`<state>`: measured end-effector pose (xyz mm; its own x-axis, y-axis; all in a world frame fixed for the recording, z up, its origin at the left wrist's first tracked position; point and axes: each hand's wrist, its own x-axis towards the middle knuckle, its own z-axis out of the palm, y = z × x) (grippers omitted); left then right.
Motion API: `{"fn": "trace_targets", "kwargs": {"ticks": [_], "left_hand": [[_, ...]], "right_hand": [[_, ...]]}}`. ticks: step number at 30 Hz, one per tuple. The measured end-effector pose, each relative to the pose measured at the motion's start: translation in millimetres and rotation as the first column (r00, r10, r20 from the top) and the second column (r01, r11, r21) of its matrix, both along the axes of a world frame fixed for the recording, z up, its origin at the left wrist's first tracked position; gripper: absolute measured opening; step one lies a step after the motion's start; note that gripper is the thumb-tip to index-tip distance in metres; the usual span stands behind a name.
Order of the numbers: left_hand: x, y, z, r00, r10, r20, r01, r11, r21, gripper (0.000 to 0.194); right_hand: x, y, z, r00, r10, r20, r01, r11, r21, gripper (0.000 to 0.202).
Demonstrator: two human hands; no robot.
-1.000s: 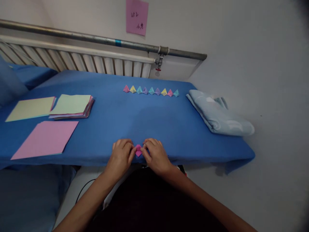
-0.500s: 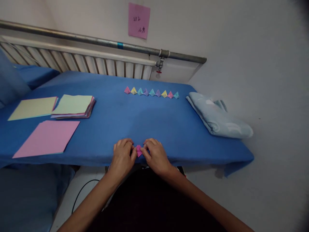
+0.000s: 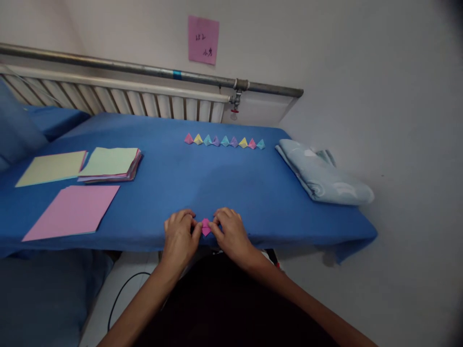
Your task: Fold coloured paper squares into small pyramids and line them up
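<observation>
A small folded piece of bright pink paper (image 3: 206, 227) is at the near edge of the blue-covered table (image 3: 162, 183). My left hand (image 3: 182, 235) pinches its left side between thumb and fingers. On its right side my right hand (image 3: 230, 233) grips it the same way, fingers curled. Farther back, a row of several small folded paper pieces (image 3: 224, 141) in pink, yellow, blue and purple runs from left to right.
At the left lie a stack of coloured paper (image 3: 110, 162), yellow sheets (image 3: 52, 167) and pink sheets (image 3: 74, 210). A folded light-blue blanket (image 3: 323, 176) is at the right. Behind the table are a radiator (image 3: 144, 102) and a metal pipe (image 3: 144, 70).
The view has shifted slightly, so the wall and table back appear lower. My left hand has moved a little left, and more of the pink paper shows between my hands.
</observation>
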<state>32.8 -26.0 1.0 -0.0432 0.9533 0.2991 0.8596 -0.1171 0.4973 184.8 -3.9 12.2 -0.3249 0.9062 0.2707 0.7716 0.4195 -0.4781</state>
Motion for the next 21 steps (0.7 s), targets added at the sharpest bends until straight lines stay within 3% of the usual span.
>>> {"fn": "trace_targets", "kwargs": {"ticks": [5, 8, 11, 21], "left_hand": [[-2.1, -1.2, 0.1, 0.998, -0.024, -0.064, 0.031, 0.993, 0.113, 0.014], [-2.5, -6.9, -1.9, 0.963, -0.193, -0.187, 0.238, 0.938, 0.254, 0.015], [-2.5, -15.4, -5.1, 0.900, -0.333, -0.280, 0.411, 0.863, 0.293, 0.029], [1.6, -33.0, -20.5, 0.913, -0.246, -0.325, 0.348, 0.886, 0.306, 0.036]], "right_hand": [[-0.2, 0.2, 1.3, 1.000, -0.006, 0.027, 0.006, 1.000, 0.003, 0.014], [-0.4, 0.7, 1.3, 1.000, -0.005, 0.025, 0.005, 1.000, 0.009, 0.014], [-0.1, 0.8, 0.4, 1.000, -0.008, 0.015, 0.007, 1.000, 0.010, 0.014], [-0.5, -0.3, 2.9, 1.000, -0.006, 0.018, 0.006, 1.000, -0.009, 0.014]]}}
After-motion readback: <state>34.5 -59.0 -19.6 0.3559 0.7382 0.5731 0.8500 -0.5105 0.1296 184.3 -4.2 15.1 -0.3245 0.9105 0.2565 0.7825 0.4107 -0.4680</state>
